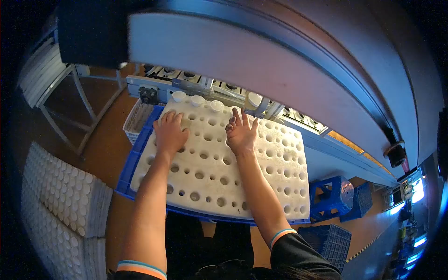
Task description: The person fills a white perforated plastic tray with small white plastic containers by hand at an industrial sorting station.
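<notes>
A thick white foam board (212, 164) full of round holes lies before me on a blue tray (126, 179). My left hand (171, 134) rests palm down on its left part, fingers slightly bent and apart, holding nothing I can see. Palm turned up, my right hand (241, 136) is over the board's upper middle with its fingers spread. Small white cups stand in the far row: one at the left corner (178, 96), a second cup (198, 101) and a third cup (216, 106). Another cup (234, 110) is partly hidden behind my right fingers.
Beyond the board runs a machine line (228, 87) with dark round holders, under a large metal cover (280, 70). Stacked boards full of white pieces (65, 191) stand at left. A white basket (138, 116), blue stool (343, 193) and blue crate (332, 242) are nearby.
</notes>
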Tool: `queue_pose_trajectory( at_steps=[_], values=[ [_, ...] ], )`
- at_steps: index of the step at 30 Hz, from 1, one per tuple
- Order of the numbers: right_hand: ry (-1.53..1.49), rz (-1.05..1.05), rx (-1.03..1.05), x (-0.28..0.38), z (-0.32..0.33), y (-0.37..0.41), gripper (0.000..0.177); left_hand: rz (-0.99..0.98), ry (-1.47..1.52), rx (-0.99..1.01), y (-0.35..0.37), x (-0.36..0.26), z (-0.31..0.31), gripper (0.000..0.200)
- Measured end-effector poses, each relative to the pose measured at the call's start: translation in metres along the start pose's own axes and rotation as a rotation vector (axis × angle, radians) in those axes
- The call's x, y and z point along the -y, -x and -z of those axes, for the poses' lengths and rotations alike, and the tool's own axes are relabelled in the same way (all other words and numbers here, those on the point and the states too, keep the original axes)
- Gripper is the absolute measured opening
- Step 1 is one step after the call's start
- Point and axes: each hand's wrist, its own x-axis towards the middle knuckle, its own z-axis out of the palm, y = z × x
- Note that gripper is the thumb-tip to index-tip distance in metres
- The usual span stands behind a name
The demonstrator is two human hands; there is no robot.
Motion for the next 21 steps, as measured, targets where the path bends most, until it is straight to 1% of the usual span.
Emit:
queue_pose_trajectory(
  at_steps=[2,4,6,8,9,10,11,12,13,14,16,18,19,20,21],
  values=[
    [-0.044,-0.009,-0.018,-0.001,-0.006,0.006,0.055,-0.025,0.023,-0.009,-0.003,0.005,-0.01,0.056],
    [-0.083,-0.015,-0.032,-0.002,-0.013,0.007,0.056,-0.075,0.089,-0.112,-0.006,0.007,-0.016,0.057],
    [-0.077,0.017,-0.155,-0.004,-0.017,0.006,0.05,-0.083,0.087,-0.137,-0.007,0.008,-0.019,0.057],
    [-0.072,0.037,-0.222,-0.006,-0.016,0.008,0.048,-0.094,0.088,-0.157,-0.006,0.008,-0.02,0.057],
    [0.483,0.162,-0.051,-0.007,-0.012,0.012,0.046,-0.078,0.061,-0.136,-0.007,0.008,-0.02,0.057],
    [0.807,0.276,0.014,-0.011,0.009,0.003,0.046,-0.065,0.037,-0.114,-0.007,0.006,-0.02,0.058],
    [1.173,0.425,0.034,-0.015,0.031,-0.006,0.047,-0.073,0.045,-0.109,-0.006,0.003,-0.013,0.058],
    [1.475,0.595,0.016,-0.019,0.052,-0.015,0.048,-0.021,0.039,-0.029,-0.004,-0.001,-0.001,0.058],
    [1.062,0.273,-0.184,-0.018,0.013,-0.004,0.045,0.03,0.032,0.05,-0.002,-0.004,0.005,0.058],
    [0.572,0.085,-0.459,-0.017,-0.029,0.009,0.043,0.027,0.0,0.001,-0.002,-0.004,0.003,0.058],
    [1.047,0.067,-0.389,-0.018,-0.049,0.025,0.043,0.023,0.004,0.002,-0.002,-0.004,0.003,0.058],
    [1.371,0.019,-0.324,-0.006,-0.045,0.033,0.045,0.018,0.007,0.01,0.0,-0.006,0.005,0.057],
    [1.835,0.193,-0.035,-0.003,-0.052,0.047,0.044,0.021,-0.001,-0.006,0.001,-0.007,0.006,0.056],
    [2.267,0.379,0.31,-0.001,-0.056,0.059,0.044,0.028,-0.01,-0.024,0.002,-0.007,0.007,0.056],
    [2.272,0.375,0.309,0.005,-0.051,0.066,0.044,0.029,-0.005,-0.02,0.003,-0.007,0.01,0.056]
  ],
)
